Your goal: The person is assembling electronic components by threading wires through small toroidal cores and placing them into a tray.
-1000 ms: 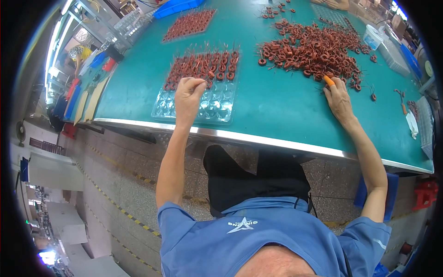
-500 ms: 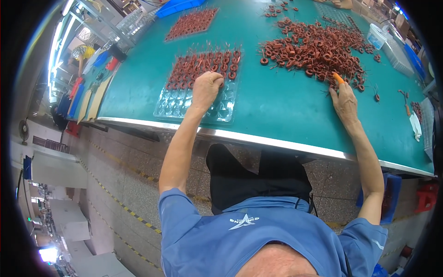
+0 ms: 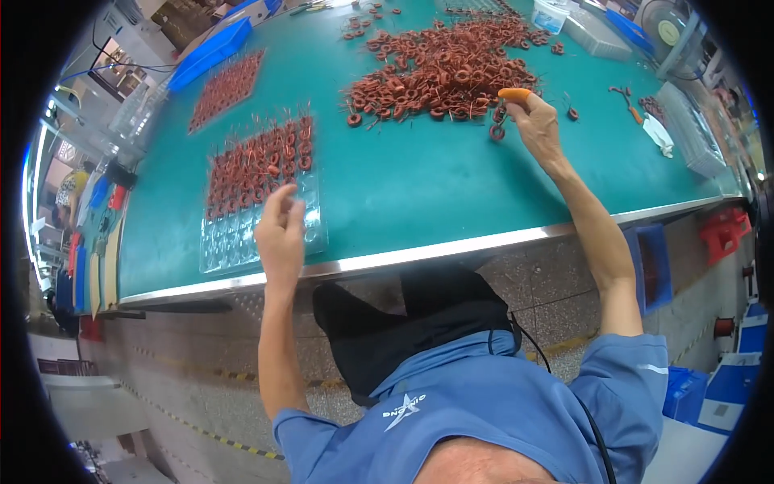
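Note:
My left hand (image 3: 281, 234) hovers at the near right part of a clear plastic tray (image 3: 234, 256), thumb and fingers apart, with nothing seen in them. Rows of red-brown ring coils (image 3: 256, 173) with thin upright wire ends fill the tray's far pockets; bare pockets show in its near rows. At the near right edge of a large pile of loose coils (image 3: 451, 68), my right hand (image 3: 535, 129) pinches a ring coil (image 3: 497, 131) that hangs beneath the fingertips. An orange finger cover (image 3: 514, 94) sits on one finger of that hand.
Further back on the green table (image 3: 403, 194) lies a second coil-filled tray (image 3: 228, 89) beside a blue bin (image 3: 211, 55). On the right are a white tub (image 3: 550, 16), an orange-handled tool (image 3: 636, 114), a white cloth (image 3: 658, 137) and stacked clear trays (image 3: 692, 133).
My left hand has opened and drawn back from the coils in the tray. My right hand has come up from the pile's edge with a coil. The whole view has shifted.

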`<state>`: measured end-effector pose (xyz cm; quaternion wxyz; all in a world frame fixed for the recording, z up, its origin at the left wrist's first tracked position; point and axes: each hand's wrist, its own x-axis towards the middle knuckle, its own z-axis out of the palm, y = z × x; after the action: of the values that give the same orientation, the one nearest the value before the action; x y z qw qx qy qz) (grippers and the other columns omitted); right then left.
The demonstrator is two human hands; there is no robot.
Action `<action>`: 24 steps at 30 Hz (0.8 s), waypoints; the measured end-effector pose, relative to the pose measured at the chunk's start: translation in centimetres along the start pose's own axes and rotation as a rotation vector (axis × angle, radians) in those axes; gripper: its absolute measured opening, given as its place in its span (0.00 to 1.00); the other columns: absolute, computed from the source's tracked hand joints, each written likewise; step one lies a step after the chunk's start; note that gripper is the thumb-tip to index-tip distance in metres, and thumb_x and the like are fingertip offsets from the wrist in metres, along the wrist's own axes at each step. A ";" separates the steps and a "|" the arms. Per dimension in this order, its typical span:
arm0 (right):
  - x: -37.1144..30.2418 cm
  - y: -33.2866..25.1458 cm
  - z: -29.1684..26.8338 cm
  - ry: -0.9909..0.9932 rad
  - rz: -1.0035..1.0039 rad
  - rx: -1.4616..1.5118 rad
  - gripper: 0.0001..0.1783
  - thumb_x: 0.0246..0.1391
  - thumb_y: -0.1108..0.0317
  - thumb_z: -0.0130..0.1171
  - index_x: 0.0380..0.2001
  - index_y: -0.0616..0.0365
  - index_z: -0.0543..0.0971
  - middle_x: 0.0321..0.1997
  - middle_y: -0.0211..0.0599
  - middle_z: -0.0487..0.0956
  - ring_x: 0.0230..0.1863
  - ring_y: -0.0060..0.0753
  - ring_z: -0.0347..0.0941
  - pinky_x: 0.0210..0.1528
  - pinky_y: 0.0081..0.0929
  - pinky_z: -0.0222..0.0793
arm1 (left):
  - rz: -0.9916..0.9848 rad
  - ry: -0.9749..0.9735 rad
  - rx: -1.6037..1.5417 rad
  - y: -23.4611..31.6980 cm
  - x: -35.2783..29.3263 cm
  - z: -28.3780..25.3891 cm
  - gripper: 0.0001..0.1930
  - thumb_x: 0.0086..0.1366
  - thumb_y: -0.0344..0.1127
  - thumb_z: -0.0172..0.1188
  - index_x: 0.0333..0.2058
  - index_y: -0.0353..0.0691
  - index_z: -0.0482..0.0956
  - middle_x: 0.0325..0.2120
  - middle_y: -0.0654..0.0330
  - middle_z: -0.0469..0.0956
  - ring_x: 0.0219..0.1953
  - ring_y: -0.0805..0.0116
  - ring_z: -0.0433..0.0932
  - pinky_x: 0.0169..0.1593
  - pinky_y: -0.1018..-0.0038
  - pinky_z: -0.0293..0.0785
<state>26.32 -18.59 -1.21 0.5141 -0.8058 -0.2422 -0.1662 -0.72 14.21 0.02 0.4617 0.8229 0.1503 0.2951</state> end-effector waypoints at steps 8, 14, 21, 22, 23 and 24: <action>0.8 -3.3 -1.1 0.029 -0.204 -0.220 0.08 0.55 0.76 0.55 0.37 0.62 0.81 0.30 0.40 0.79 0.27 0.31 0.75 0.31 0.25 0.70 | 0.032 -0.218 -0.200 2.6 -3.1 4.1 0.09 0.64 0.26 0.58 0.43 0.34 0.77 0.25 0.63 0.75 0.23 0.79 0.71 0.27 0.80 0.68; -1.5 -3.4 -2.3 -0.437 -0.386 -0.552 0.19 0.53 0.74 0.57 0.50 0.57 0.74 0.48 0.42 0.75 0.48 0.43 0.72 0.52 0.38 0.66 | 0.018 -0.284 -0.214 2.3 -5.2 4.3 0.09 0.63 0.25 0.58 0.42 0.33 0.78 0.25 0.63 0.74 0.24 0.78 0.71 0.28 0.80 0.68; -2.8 -1.7 -1.9 -0.596 -0.509 -0.834 0.10 0.56 0.71 0.56 0.41 0.59 0.77 0.40 0.36 0.78 0.43 0.38 0.73 0.47 0.36 0.65 | -0.078 -0.351 -0.302 3.4 -6.1 5.2 0.09 0.63 0.24 0.57 0.42 0.31 0.77 0.29 0.60 0.75 0.28 0.76 0.74 0.31 0.78 0.75; -3.1 -2.1 -1.7 -0.604 -0.516 -0.827 0.10 0.56 0.71 0.56 0.41 0.59 0.77 0.40 0.36 0.78 0.43 0.38 0.73 0.47 0.36 0.65 | -0.100 -0.356 -0.346 3.9 -6.3 5.6 0.09 0.63 0.24 0.57 0.42 0.31 0.77 0.29 0.60 0.75 0.29 0.76 0.75 0.31 0.78 0.76; -3.4 -2.6 -1.5 -0.538 -0.531 -0.664 0.10 0.56 0.71 0.56 0.41 0.60 0.77 0.35 0.37 0.76 0.40 0.39 0.73 0.46 0.36 0.66 | -0.103 -0.356 -0.372 4.2 -6.2 6.3 0.11 0.63 0.24 0.56 0.45 0.31 0.76 0.33 0.57 0.75 0.30 0.73 0.76 0.28 0.77 0.75; -3.9 -3.4 -1.3 -0.470 -0.538 -0.503 0.09 0.57 0.71 0.56 0.41 0.60 0.77 0.30 0.38 0.75 0.37 0.40 0.73 0.44 0.35 0.66 | -0.006 -0.347 -0.312 4.4 -6.0 7.1 0.13 0.63 0.24 0.56 0.47 0.32 0.74 0.36 0.58 0.74 0.31 0.74 0.76 0.30 0.79 0.76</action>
<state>21.19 -19.44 -0.15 0.1713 -0.8301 -0.5060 -0.1599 -1.10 4.01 -1.12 0.6031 0.7795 0.0237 0.1676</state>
